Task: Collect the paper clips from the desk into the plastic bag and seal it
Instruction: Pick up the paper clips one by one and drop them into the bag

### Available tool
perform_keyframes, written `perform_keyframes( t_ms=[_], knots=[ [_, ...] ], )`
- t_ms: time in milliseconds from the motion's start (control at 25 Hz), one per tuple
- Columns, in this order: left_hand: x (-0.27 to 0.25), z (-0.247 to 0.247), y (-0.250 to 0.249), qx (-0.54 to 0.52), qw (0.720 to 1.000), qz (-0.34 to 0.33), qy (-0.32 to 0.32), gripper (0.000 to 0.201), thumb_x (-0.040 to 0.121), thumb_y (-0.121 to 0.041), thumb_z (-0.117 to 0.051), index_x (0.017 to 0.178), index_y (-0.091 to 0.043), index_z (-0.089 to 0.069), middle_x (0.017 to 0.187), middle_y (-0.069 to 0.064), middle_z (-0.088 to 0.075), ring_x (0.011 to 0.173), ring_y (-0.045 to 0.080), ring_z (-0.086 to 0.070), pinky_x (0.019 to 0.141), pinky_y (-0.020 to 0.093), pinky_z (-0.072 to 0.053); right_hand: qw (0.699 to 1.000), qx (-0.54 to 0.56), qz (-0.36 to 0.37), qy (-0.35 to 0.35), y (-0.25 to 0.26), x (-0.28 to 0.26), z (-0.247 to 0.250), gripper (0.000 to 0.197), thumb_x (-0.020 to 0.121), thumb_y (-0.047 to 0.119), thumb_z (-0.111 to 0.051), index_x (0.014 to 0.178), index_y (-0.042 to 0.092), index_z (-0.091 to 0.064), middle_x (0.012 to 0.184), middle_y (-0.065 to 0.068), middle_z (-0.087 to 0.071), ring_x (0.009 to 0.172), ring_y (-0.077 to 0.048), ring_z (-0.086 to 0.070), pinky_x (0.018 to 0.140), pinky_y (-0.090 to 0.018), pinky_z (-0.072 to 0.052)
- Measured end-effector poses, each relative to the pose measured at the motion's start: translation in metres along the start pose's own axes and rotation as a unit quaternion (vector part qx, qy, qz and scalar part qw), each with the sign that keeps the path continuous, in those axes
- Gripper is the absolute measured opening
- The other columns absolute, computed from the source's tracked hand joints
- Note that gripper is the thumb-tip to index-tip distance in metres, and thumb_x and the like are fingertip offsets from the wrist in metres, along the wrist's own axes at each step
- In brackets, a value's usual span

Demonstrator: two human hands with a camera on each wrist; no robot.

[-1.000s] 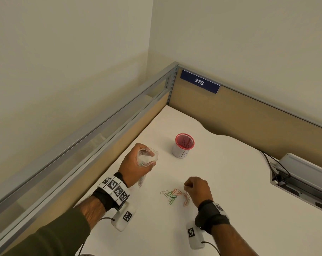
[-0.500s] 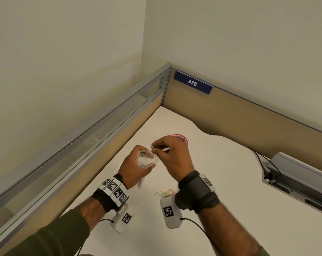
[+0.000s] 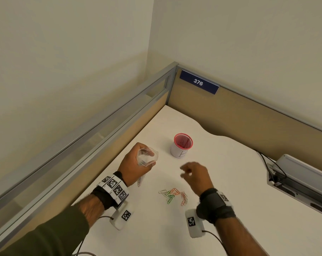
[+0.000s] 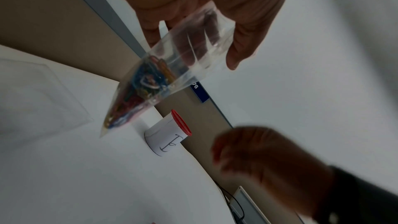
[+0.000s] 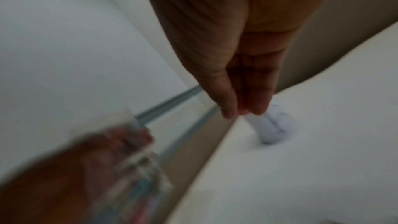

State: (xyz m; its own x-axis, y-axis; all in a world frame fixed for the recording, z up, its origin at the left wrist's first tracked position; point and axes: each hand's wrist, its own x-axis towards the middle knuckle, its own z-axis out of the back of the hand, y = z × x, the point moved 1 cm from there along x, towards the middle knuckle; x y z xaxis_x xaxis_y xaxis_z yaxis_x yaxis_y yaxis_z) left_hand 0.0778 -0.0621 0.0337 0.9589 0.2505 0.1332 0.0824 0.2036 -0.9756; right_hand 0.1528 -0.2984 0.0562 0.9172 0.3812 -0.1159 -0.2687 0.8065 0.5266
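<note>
My left hand [image 3: 138, 163] grips a clear plastic bag [image 3: 147, 157] with its mouth held open upward, above the left part of the white desk [image 3: 230, 191]. The left wrist view shows the bag [image 4: 168, 67] holding several coloured paper clips [image 4: 142, 88] in its lower half. Several loose paper clips [image 3: 173, 195], green, orange and pink, lie on the desk in front of me. My right hand [image 3: 191, 171] hovers just above and behind them, blurred, fingers loosely extended and holding nothing. In the right wrist view its fingers [image 5: 247, 94] are straight and together.
A white cup with a red mesh rim [image 3: 182, 147] stands behind the hands. A grey cable tray [image 3: 300, 180] with black cables sits at the desk's right edge. Beige partition panels [image 3: 239, 115] with metal rails enclose the desk at left and back.
My right hand pinched a clip from the pile, carried it up to the bag's mouth, and has now come back down toward the loose clips, empty. The left hand kept the bag steady.
</note>
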Motion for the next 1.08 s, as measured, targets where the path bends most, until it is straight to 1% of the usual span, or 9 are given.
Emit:
perform_keyframes(
  t_ms=[120, 280, 400, 520, 640, 720, 920, 1000, 1080],
  knots=[
    [-0.001, 0.004, 0.002, 0.001, 1.000, 0.002, -0.005, 0.048, 0.070, -0.038, -0.077, 0.109, -0.019, -0.056, 0.109, -0.002, -0.071, 0.110, 0.016, -0.067, 0.104, 0.042, -0.052, 0.982, -0.097, -0.097, 0.128, -0.053, -0.018, -0.041, 0.044, 0.080, 0.027, -0.074, 0.121, 0.020, -0.059, 0.119, -0.005, -0.055, 0.111, -0.022, -0.055, 0.096, -0.029, -0.045],
    [-0.004, 0.004, 0.005, -0.001, 1.000, 0.006, -0.006, 0.046, 0.070, -0.037, -0.077, 0.108, -0.020, -0.056, 0.108, -0.003, -0.071, 0.109, 0.016, -0.068, 0.105, 0.044, -0.052, 0.975, -0.115, -0.158, 0.106, -0.062, -0.023, -0.073, 0.037, 0.083, 0.026, -0.069, 0.115, 0.010, -0.060, 0.119, -0.011, -0.054, 0.108, -0.027, -0.058, 0.091, -0.030, -0.047],
    [-0.005, 0.003, 0.004, 0.003, 1.000, 0.008, 0.000, 0.048, 0.070, -0.039, -0.077, 0.108, -0.020, -0.057, 0.108, -0.003, -0.071, 0.109, 0.014, -0.067, 0.105, 0.042, -0.052, 0.983, -0.085, -0.138, 0.087, -0.047, -0.017, -0.085, 0.023, 0.090, 0.022, -0.060, 0.108, 0.009, -0.066, 0.115, -0.011, -0.061, 0.103, -0.026, -0.061, 0.086, -0.028, -0.047],
    [-0.003, 0.003, 0.001, 0.005, 1.000, 0.001, -0.007, 0.046, 0.071, -0.036, -0.077, 0.108, -0.019, -0.057, 0.108, -0.003, -0.071, 0.108, 0.013, -0.067, 0.104, 0.041, -0.052, 0.991, -0.052, -0.108, 0.057, -0.040, -0.011, -0.084, 0.025, 0.089, 0.020, -0.059, 0.113, 0.014, -0.064, 0.119, -0.008, -0.060, 0.108, -0.024, -0.058, 0.092, -0.029, -0.047],
    [-0.002, 0.006, 0.001, 0.010, 1.000, 0.002, -0.010, 0.044, 0.073, -0.030, -0.078, 0.109, -0.019, -0.056, 0.108, -0.002, -0.071, 0.109, 0.013, -0.067, 0.104, 0.040, -0.052, 0.989, -0.056, -0.058, 0.126, -0.039, -0.010, -0.083, 0.059, 0.077, 0.032, -0.074, 0.131, 0.021, -0.052, 0.128, -0.001, -0.049, 0.119, -0.023, -0.046, 0.101, -0.033, -0.042],
    [-0.002, 0.007, 0.002, 0.007, 1.000, 0.004, -0.009, 0.046, 0.071, -0.035, -0.078, 0.109, -0.020, -0.056, 0.109, -0.001, -0.071, 0.109, 0.014, -0.067, 0.105, 0.041, -0.052, 0.980, -0.101, -0.024, 0.172, -0.037, -0.014, -0.089, 0.069, 0.072, 0.032, -0.077, 0.134, 0.025, -0.049, 0.129, 0.000, -0.044, 0.121, -0.023, -0.040, 0.101, -0.035, -0.042],
    [-0.004, 0.006, 0.004, -0.004, 1.000, 0.006, -0.013, 0.047, 0.069, -0.039, -0.076, 0.108, -0.021, -0.056, 0.108, -0.001, -0.071, 0.110, 0.016, -0.067, 0.105, 0.044, -0.052, 0.979, -0.155, 0.036, 0.129, -0.041, -0.019, -0.099, 0.026, 0.087, 0.017, -0.059, 0.112, 0.020, -0.063, 0.116, -0.001, -0.052, 0.111, -0.024, -0.047, 0.089, -0.035, -0.048],
    [-0.004, 0.007, 0.005, -0.003, 1.000, 0.008, -0.012, 0.047, 0.070, -0.038, -0.077, 0.108, -0.021, -0.056, 0.108, -0.002, -0.071, 0.110, 0.016, -0.067, 0.105, 0.044, -0.051, 0.982, -0.144, 0.038, 0.116, -0.045, -0.019, -0.096, 0.024, 0.088, 0.013, -0.056, 0.110, 0.019, -0.064, 0.113, -0.002, -0.054, 0.109, -0.025, -0.050, 0.088, -0.033, -0.048],
    [-0.004, 0.007, 0.004, -0.001, 1.000, 0.008, -0.014, 0.046, 0.071, -0.034, -0.078, 0.108, -0.019, -0.056, 0.108, -0.001, -0.071, 0.110, 0.015, -0.067, 0.105, 0.043, -0.051, 0.988, -0.103, -0.001, 0.112, -0.050, -0.020, -0.088, 0.032, 0.085, 0.016, -0.062, 0.117, 0.019, -0.061, 0.116, -0.002, -0.054, 0.111, -0.024, -0.050, 0.092, -0.029, -0.045]
  ],
)
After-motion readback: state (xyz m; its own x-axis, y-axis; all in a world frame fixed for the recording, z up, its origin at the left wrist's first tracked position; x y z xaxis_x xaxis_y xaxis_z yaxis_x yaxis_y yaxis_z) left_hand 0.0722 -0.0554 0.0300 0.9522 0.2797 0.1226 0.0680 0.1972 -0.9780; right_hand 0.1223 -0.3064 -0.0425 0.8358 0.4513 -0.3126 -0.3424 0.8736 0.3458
